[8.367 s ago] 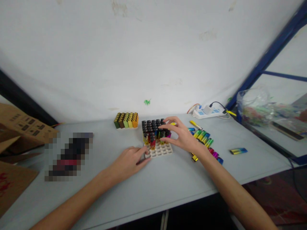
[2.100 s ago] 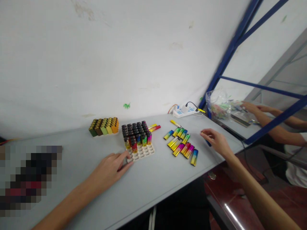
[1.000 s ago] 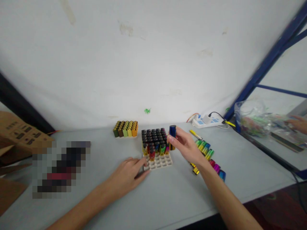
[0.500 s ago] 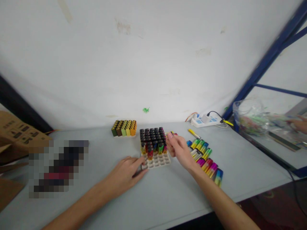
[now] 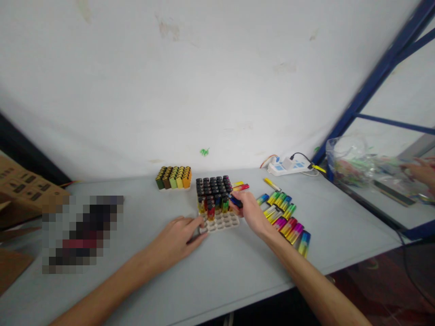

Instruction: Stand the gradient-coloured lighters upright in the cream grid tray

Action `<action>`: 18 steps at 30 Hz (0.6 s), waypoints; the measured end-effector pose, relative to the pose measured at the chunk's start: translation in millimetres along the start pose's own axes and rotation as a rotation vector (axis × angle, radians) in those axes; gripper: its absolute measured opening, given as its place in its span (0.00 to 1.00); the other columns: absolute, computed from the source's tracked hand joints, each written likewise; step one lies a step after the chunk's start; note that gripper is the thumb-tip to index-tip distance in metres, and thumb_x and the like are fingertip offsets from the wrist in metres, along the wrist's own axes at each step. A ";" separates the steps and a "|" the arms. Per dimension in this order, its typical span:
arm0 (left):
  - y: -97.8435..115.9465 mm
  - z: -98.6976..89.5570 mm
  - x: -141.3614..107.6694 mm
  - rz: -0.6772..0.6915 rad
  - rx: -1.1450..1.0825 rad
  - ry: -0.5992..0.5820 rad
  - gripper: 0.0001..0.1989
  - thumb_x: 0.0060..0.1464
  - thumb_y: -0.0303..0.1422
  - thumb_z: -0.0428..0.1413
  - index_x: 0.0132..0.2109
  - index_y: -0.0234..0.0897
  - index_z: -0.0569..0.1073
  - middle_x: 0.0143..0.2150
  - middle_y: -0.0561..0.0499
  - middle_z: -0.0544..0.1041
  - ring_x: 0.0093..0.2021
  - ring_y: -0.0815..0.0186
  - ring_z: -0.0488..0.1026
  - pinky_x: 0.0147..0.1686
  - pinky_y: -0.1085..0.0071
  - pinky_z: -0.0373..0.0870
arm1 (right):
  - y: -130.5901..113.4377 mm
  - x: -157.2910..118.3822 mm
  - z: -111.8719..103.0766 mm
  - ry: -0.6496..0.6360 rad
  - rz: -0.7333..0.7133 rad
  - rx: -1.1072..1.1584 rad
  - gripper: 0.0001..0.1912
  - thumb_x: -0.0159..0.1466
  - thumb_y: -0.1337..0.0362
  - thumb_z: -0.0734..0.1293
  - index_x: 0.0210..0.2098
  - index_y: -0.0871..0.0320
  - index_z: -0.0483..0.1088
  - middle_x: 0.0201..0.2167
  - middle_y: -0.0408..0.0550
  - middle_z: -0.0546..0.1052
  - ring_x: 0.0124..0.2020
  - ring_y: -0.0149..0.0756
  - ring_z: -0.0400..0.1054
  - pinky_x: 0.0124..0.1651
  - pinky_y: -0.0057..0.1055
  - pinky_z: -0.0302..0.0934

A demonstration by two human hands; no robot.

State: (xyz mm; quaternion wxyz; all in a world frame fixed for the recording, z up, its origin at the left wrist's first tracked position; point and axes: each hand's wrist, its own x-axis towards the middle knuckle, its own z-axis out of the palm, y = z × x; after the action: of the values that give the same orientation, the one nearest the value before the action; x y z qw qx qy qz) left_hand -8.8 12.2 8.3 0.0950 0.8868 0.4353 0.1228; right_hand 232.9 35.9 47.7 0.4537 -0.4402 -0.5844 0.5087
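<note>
A pale plastic tray [image 5: 222, 225] stands in the middle of the table, its back rows filled with upright lighters [image 5: 214, 185] that have black tops. The front cells, apart from one red lighter [image 5: 211, 213], hold nothing. At the tray's front left corner my left hand [image 5: 181, 233] pinches the edge between thumb and fingers. My right hand [image 5: 250, 210] is closed on a blue lighter [image 5: 235, 201] with a dark end, held beside the tray's right side. Several shiny multicoloured lighters [image 5: 288, 226] lie on the table to the right of this hand.
Behind on the left is a second tray of green, brown and yellow lighters [image 5: 174, 177]. A white power strip [image 5: 288, 166] lies by the wall. Cardboard boxes [image 5: 27, 185] stand far left. Another person's hand [image 5: 421, 172] is at far right near a clear plastic bag [image 5: 350, 160].
My right hand has turned and lowered slightly beside the tray, and the blue lighter in it now shows. My left hand stays on the tray corner. The whole view has shifted slightly.
</note>
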 end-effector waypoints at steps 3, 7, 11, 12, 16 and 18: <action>0.8 -0.6 0.6 0.010 -0.014 0.008 0.12 0.71 0.44 0.49 0.45 0.42 0.71 0.28 0.54 0.72 0.30 0.60 0.73 0.38 0.67 0.69 | 1.3 -3.4 2.4 0.047 0.012 -0.069 0.26 0.65 0.41 0.62 0.22 0.53 0.56 0.20 0.39 0.58 0.23 0.31 0.51 0.28 0.31 0.48; 2.2 -2.3 0.7 0.013 -0.015 0.012 0.13 0.71 0.44 0.49 0.45 0.41 0.71 0.28 0.54 0.73 0.30 0.61 0.73 0.37 0.67 0.69 | 4.6 -4.3 0.8 -0.014 -0.094 -0.147 0.31 0.70 0.37 0.58 0.23 0.54 0.60 0.21 0.39 0.59 0.24 0.31 0.52 0.29 0.31 0.46; 3.9 -4.5 0.5 0.012 0.027 -0.014 0.12 0.71 0.42 0.49 0.46 0.41 0.71 0.28 0.53 0.74 0.32 0.59 0.74 0.38 0.66 0.70 | 3.4 -5.8 -7.0 -0.060 -0.209 -0.182 0.30 0.74 0.39 0.55 0.43 0.56 0.74 0.25 0.39 0.62 0.26 0.33 0.55 0.30 0.30 0.49; 4.2 -4.8 0.5 0.011 0.037 -0.021 0.12 0.71 0.42 0.49 0.47 0.40 0.71 0.29 0.53 0.74 0.32 0.59 0.74 0.39 0.66 0.70 | 1.6 -6.7 -9.2 -0.075 -0.239 -0.189 0.29 0.76 0.40 0.54 0.48 0.56 0.74 0.25 0.39 0.63 0.27 0.33 0.57 0.31 0.30 0.51; 5.0 -5.1 0.7 0.016 0.043 -0.024 0.12 0.71 0.42 0.49 0.47 0.40 0.71 0.29 0.53 0.74 0.32 0.59 0.74 0.40 0.66 0.70 | -8.7 -11.2 -14.9 -0.082 -0.449 -0.279 0.19 0.77 0.49 0.59 0.54 0.54 0.73 0.37 0.47 0.74 0.39 0.38 0.69 0.45 0.36 0.62; 5.7 -5.5 0.9 0.013 0.051 -0.033 0.12 0.71 0.42 0.50 0.48 0.40 0.71 0.29 0.53 0.74 0.32 0.59 0.75 0.41 0.66 0.70 | -12.8 -13.7 -15.1 -0.020 -0.573 -0.376 0.14 0.74 0.52 0.66 0.51 0.52 0.75 0.45 0.51 0.76 0.47 0.43 0.69 0.52 0.41 0.63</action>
State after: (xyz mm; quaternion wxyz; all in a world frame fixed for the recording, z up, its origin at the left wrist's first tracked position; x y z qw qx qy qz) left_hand -5.6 9.8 15.2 0.0790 0.8936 0.4310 0.0976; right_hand 249.7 24.2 60.4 0.4835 -0.3291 -0.7722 0.2481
